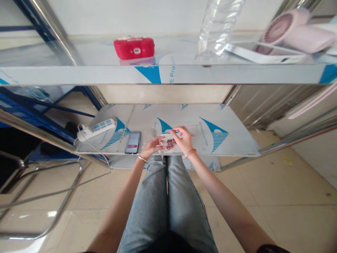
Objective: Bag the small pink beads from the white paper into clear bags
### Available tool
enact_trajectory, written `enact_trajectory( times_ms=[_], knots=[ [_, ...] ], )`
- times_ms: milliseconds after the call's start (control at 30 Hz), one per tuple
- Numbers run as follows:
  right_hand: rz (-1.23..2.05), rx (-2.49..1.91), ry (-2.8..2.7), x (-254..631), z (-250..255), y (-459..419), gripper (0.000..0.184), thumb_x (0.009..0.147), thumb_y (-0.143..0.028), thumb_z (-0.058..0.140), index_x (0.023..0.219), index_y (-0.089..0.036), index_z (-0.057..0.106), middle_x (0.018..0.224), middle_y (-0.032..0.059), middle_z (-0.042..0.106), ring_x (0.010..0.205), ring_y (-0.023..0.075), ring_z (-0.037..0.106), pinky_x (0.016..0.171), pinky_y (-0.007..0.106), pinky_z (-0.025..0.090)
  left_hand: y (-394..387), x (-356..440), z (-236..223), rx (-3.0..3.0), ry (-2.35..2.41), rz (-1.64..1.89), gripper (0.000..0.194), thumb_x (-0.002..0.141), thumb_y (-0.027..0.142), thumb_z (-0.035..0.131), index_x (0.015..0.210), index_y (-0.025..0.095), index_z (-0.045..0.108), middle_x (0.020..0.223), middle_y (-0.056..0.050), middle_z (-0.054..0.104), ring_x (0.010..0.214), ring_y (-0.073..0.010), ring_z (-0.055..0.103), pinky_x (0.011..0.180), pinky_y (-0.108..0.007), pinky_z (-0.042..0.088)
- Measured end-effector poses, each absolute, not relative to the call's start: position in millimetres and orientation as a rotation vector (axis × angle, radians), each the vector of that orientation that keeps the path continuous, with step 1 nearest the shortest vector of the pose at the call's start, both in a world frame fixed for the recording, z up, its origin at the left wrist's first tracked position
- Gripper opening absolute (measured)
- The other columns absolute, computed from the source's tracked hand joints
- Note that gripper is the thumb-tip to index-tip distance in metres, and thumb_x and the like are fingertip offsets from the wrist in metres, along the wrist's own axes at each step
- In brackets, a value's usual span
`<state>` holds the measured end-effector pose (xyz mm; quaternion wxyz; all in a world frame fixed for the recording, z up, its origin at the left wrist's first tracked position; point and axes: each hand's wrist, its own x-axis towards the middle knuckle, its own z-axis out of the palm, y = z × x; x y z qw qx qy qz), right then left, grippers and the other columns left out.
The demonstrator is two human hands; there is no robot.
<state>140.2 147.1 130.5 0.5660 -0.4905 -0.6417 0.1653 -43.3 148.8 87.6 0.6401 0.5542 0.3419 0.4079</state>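
Note:
Both my hands work over the low metal shelf [231, 140] in front of my knees. My left hand [152, 146] pinches one side of a small clear plastic bag [170, 144] that holds dark red bits. My right hand [183, 139] has its fingers curled on the bag's other side and top edge. The bag rests near the shelf's front edge. A phone [132, 142] lies flat just left of my left hand.
A white power strip [97, 128] with its cable lies at the shelf's left end. On the upper shelf stand a red case [134, 47], a clear plastic bottle [217, 28] and a pink fan [292, 28]. Metal frame legs flank both sides; tiled floor below.

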Motion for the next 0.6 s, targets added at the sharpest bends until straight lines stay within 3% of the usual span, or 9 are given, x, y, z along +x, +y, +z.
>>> enact_trajectory(
  times_ms=[300, 433, 600],
  knots=[
    [0.469, -1.075, -1.756, 137, 117, 144, 0.019, 0.082, -0.034, 0.062, 0.076, -0.017, 0.069, 0.081, 0.0047, 0.064, 0.084, 0.0152, 0.060, 0.079, 0.028, 0.046, 152, -42, 79, 1.324, 0.750, 0.937, 0.056, 0.063, 0.024, 0.080, 0.116, 0.018, 0.062, 0.117, -0.008, 0.062, 0.106, -0.0227, 0.056, 0.092, -0.036, 0.043],
    [0.510, -1.223, -1.587, 150, 97, 153, 0.022, 0.085, -0.036, 0.057, 0.082, -0.017, 0.067, 0.082, 0.0044, 0.064, 0.076, 0.0136, 0.059, 0.072, 0.026, 0.047, 150, -43, 85, 1.339, 0.783, 0.925, 0.056, 0.065, 0.025, 0.079, 0.118, 0.019, 0.061, 0.116, -0.009, 0.063, 0.110, -0.0234, 0.054, 0.094, -0.036, 0.043],
    [0.505, -1.523, -1.665, 168, 50, 169, 0.012, 0.080, -0.023, 0.058, 0.081, -0.016, 0.068, 0.082, 0.0064, 0.067, 0.077, 0.0163, 0.060, 0.076, 0.028, 0.047, 149, -44, 88, 1.333, 0.803, 0.912, 0.057, 0.065, 0.025, 0.078, 0.119, 0.020, 0.061, 0.118, -0.008, 0.062, 0.113, -0.0249, 0.053, 0.095, -0.038, 0.043]
  ],
)
